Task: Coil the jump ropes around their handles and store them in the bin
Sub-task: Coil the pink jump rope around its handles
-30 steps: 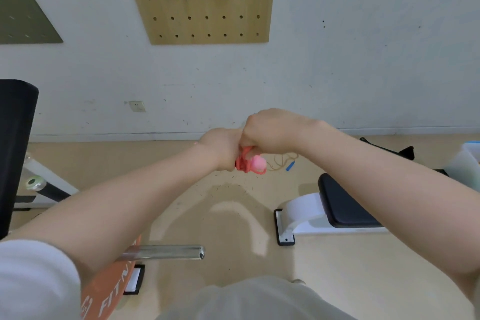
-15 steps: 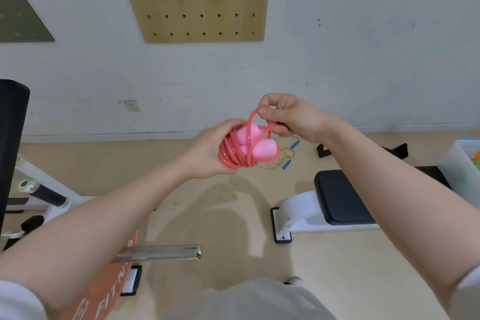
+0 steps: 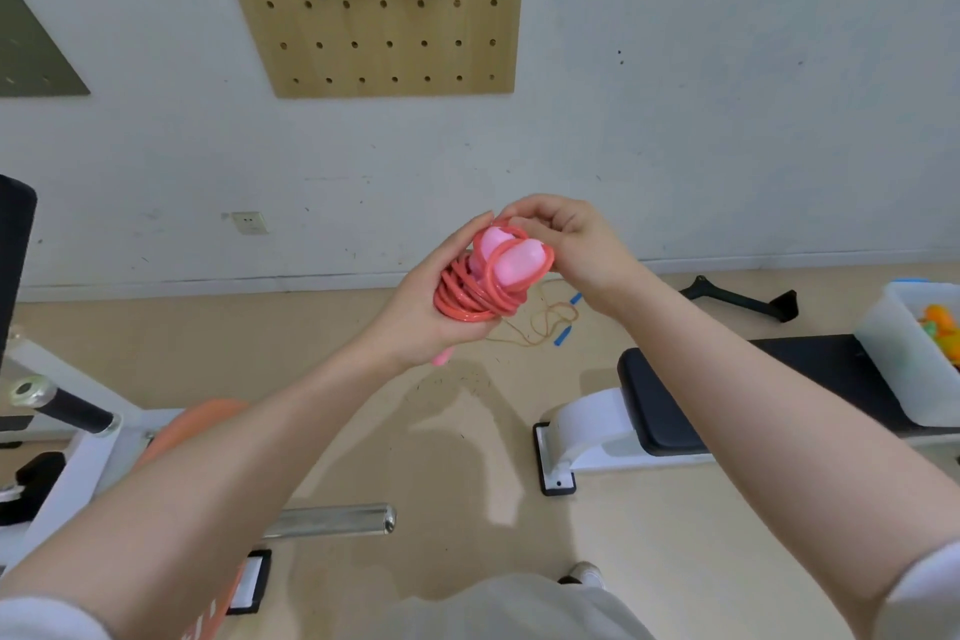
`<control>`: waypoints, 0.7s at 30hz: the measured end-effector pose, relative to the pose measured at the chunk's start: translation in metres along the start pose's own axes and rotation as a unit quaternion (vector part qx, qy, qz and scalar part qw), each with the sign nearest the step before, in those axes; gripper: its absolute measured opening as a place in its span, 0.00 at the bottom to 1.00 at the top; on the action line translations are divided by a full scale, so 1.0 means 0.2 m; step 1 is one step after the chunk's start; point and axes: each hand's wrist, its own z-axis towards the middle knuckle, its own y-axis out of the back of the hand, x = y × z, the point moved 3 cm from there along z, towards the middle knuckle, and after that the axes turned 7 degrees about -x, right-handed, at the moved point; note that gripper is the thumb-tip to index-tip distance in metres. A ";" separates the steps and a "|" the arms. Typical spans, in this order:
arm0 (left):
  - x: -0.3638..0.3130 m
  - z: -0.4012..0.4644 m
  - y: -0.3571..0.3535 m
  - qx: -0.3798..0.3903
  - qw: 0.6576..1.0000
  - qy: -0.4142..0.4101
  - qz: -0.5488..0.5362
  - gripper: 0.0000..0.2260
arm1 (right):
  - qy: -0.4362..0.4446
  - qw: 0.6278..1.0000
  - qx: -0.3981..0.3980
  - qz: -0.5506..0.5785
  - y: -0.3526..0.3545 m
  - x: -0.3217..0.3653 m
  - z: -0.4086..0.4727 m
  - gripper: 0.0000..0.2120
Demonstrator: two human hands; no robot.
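- My left hand (image 3: pixel 426 307) grips the pink handles (image 3: pixel 511 257) and the red rope (image 3: pixel 470 294) coiled around them, held out at chest height.
- My right hand (image 3: pixel 569 244) pinches the last loop over the handle tips; I'd seat it snugly so nothing springs loose.
- Beyond, another jump rope (image 3: pixel 545 322) lies on the floor; the bin (image 3: pixel 893 359) sits on the bench to my right.

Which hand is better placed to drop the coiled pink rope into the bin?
Probably the left hand: it grips the coiled pink rope. The right hand only pinches the last loop, though the bin stands right.
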 end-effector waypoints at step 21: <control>0.08 -0.09 -0.06 0.075 0.996 -0.016 0.034 0.23 | -0.032 0.989 -0.026 -0.142 0.03 -0.12 -0.02 0.08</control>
